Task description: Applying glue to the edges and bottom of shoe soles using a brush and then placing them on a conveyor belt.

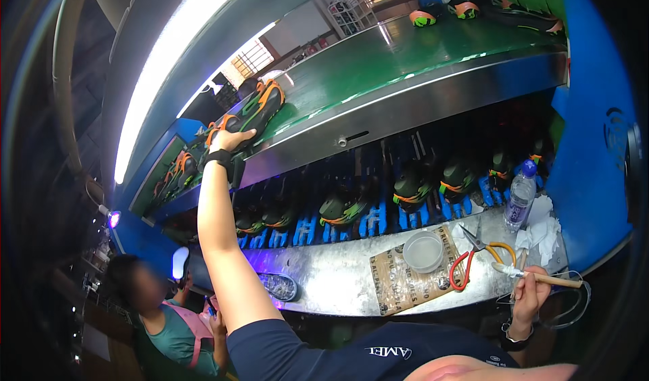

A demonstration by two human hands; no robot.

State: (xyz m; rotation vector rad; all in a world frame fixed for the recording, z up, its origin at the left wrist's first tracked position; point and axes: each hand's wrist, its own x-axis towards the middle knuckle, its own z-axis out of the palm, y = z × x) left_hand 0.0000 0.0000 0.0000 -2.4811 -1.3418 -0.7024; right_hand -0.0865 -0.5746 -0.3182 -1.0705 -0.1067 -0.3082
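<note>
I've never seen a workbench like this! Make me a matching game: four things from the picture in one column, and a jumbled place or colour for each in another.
Things:
1. Scissors
2. Bottle
3. Tub
4. Wooden-handled tool

Places and colours:
A. On the brown sheet
B. In the right hand
C. Red and orange handles
D. Blue cap

Right pairs: 1-C, 2-D, 3-A, 4-B
</note>
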